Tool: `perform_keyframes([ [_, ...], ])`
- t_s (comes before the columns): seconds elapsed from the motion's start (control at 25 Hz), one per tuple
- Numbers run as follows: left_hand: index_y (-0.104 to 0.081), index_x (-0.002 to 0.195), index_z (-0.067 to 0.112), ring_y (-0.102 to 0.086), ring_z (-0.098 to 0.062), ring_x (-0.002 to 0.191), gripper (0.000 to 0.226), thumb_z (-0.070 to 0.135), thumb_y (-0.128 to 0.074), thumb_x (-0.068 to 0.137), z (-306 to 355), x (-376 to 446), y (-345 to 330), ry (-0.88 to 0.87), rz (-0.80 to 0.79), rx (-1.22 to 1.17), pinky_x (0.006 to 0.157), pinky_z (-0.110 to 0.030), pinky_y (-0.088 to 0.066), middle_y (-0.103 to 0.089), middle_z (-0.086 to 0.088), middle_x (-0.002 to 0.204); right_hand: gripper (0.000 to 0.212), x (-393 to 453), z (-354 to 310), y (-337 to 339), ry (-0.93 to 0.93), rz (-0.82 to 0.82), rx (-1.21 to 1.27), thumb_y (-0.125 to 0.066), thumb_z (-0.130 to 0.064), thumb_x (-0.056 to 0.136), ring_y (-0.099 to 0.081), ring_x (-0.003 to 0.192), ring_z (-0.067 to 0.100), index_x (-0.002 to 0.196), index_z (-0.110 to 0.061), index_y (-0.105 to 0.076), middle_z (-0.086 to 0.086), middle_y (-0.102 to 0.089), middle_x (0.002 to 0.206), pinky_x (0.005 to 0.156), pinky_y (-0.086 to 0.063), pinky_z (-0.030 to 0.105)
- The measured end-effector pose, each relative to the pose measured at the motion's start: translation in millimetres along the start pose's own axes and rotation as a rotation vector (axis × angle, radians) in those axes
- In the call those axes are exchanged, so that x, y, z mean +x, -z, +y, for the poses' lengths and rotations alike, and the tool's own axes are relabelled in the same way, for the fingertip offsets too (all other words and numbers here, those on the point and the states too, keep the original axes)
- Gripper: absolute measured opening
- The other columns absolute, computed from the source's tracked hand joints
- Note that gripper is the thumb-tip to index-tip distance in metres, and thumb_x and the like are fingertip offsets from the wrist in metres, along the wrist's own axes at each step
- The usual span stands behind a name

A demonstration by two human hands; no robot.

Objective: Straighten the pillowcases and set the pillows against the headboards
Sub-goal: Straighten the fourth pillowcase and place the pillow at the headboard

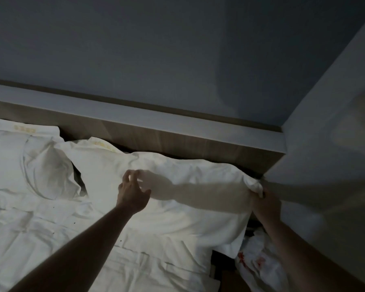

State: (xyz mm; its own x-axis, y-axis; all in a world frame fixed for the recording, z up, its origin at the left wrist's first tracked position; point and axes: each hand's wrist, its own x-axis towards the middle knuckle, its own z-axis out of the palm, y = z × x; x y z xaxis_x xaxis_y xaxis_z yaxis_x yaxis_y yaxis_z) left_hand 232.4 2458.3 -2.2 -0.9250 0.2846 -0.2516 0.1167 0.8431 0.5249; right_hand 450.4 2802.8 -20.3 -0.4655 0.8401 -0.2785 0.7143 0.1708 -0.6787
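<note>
A white pillow lies across the head of the bed, its far edge close to the wooden headboard. My right hand grips the pillowcase's bunched right corner beside the wall. My left hand hovers over the pillow's left half with fingers loosely spread, holding nothing; whether the fingertips touch the fabric is unclear. A second white pillow, creased and dented, lies at the left against the headboard.
A rumpled white duvet covers the bed in front. A wall closes in on the right. In the narrow gap beside the bed lies a white plastic bag with red print. The room is dim.
</note>
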Motion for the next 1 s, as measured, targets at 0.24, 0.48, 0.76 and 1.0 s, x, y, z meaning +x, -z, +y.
perform_keyframes([
  [0.24, -0.053, 0.139, 0.016, -0.063, -0.027, 0.121, 0.067, 0.023, -0.08, 0.078, -1.2, -3.3, 9.4, -0.069, -0.045, 0.045, 0.11, -0.044, -0.048, -0.05, -0.002, 0.146, 0.051, 2.7, -12.0, -0.4, 0.107, 0.292, 0.153, -0.043, -0.019, 0.078, -0.063, 0.078, 0.041, 0.102, 0.014, -0.074, 0.035, -0.071, 0.089, 0.074, -0.036, 0.033],
  [0.48, -0.055, 0.139, 0.021, -0.056, -0.022, 0.133, 0.065, 0.024, -0.078, 0.079, -9.9, -22.1, 15.5, -0.097, -0.112, 0.088, 0.107, -0.036, -0.049, -0.051, 0.004, 0.148, 0.076, -42.3, -16.4, -21.9, 0.243, 0.215, 0.086, -0.066, -0.042, 0.08, -0.052, 0.128, 0.042, 0.144, -0.005, -0.05, 0.024, -0.054, 0.142, 0.104, -0.045, 0.055],
  [0.76, -0.036, 0.158, 0.024, -0.036, -0.028, 0.152, 0.079, 0.033, -0.072, 0.088, -8.9, -31.4, 32.3, 0.029, -0.147, 0.147, 0.119, -0.04, -0.035, -0.024, -0.007, 0.17, 0.06, -47.9, -73.5, -51.8, 0.69, -0.042, -0.176, -0.061, -0.033, 0.092, -0.047, 0.141, 0.03, 0.149, -0.016, -0.051, 0.008, -0.05, 0.154, 0.116, -0.038, 0.047],
  [1.0, -0.029, 0.16, 0.02, -0.042, -0.036, 0.146, 0.084, 0.032, -0.072, 0.088, -2.9, -15.4, 48.3, -0.022, -0.116, 0.171, 0.118, -0.044, -0.04, -0.02, -0.009, 0.17, 0.048, -24.8, -115.9, -64.1, 0.694, -0.203, -0.462, -0.068, -0.024, 0.095, -0.063, 0.123, 0.033, 0.142, -0.02, -0.059, 0.007, -0.06, 0.139, 0.088, -0.053, 0.042],
])
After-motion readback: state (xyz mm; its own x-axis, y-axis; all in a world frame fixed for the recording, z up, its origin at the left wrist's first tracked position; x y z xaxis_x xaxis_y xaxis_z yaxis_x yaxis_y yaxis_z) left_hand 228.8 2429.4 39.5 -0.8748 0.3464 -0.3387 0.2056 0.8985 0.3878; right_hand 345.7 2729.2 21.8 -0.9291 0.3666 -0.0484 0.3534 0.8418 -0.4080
